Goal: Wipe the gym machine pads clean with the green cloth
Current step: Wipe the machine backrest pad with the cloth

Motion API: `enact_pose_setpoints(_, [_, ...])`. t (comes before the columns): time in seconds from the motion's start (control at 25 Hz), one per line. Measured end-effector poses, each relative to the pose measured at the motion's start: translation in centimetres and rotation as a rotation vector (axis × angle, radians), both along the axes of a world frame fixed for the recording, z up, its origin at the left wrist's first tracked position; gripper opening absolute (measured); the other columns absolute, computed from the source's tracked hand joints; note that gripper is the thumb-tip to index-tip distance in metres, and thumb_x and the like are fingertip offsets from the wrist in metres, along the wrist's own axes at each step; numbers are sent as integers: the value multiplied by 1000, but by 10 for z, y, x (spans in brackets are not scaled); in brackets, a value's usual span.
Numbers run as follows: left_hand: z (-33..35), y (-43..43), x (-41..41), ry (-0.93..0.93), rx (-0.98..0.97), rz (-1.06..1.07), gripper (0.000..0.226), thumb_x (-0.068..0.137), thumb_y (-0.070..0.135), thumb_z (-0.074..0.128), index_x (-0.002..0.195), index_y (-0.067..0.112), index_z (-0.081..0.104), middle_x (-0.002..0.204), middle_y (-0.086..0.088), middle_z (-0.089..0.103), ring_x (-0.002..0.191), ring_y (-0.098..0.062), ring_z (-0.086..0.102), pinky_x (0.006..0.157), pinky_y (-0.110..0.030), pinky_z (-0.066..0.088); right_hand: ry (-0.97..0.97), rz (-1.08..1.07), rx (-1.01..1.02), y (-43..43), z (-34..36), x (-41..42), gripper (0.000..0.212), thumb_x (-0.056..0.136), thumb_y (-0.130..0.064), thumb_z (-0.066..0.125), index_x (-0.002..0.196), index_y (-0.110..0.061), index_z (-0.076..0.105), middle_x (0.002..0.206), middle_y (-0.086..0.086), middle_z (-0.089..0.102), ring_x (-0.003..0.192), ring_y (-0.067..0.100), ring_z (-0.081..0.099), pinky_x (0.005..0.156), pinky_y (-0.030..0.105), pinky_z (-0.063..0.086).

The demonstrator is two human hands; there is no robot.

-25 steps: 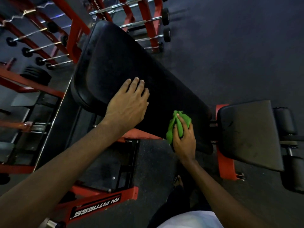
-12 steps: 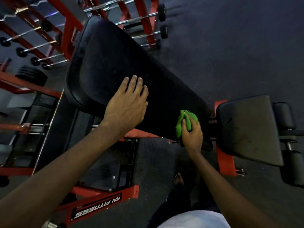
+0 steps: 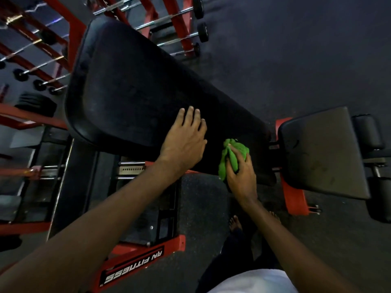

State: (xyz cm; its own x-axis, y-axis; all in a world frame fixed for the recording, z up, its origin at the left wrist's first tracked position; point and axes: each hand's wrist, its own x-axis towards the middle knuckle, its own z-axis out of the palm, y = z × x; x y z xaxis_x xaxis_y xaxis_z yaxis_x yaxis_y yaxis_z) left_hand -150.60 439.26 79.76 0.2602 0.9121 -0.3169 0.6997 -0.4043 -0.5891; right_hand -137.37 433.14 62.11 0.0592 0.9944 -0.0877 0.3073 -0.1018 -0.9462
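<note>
A long black back pad (image 3: 135,87) of the bench slopes from upper left toward lower right. My left hand (image 3: 184,142) rests flat on its near edge, fingers straight. Close to the pad's narrow lower end, my right hand (image 3: 240,172) grips the bunched green cloth (image 3: 232,155) and presses it against the pad's near side. A smaller black seat pad (image 3: 321,153) sits to the right, apart from both hands.
The red frame (image 3: 135,265) with a white label runs below the bench. Red racks with barbells (image 3: 175,17) stand at the back and left. Black foam rollers (image 3: 368,132) flank the seat at far right. My bare feet (image 3: 234,223) stand on dark rubber floor (image 3: 296,49).
My right hand with the cloth slid right along the pad's lower edge, then back a little to the left. My left hand stayed flat on the pad.
</note>
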Motion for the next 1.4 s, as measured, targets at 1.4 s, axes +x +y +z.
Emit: enact_pose_setpoints(1.4, [-92,12,40,50,-262,-85,76,103,55,16,158,5,2,165,-23,0,153,-36,-1,125,-49,3,-28,-303,-633,60,-116,58,45,102,-37,50,144,-20,52,136,19,52,124,40,53,99,39,42])
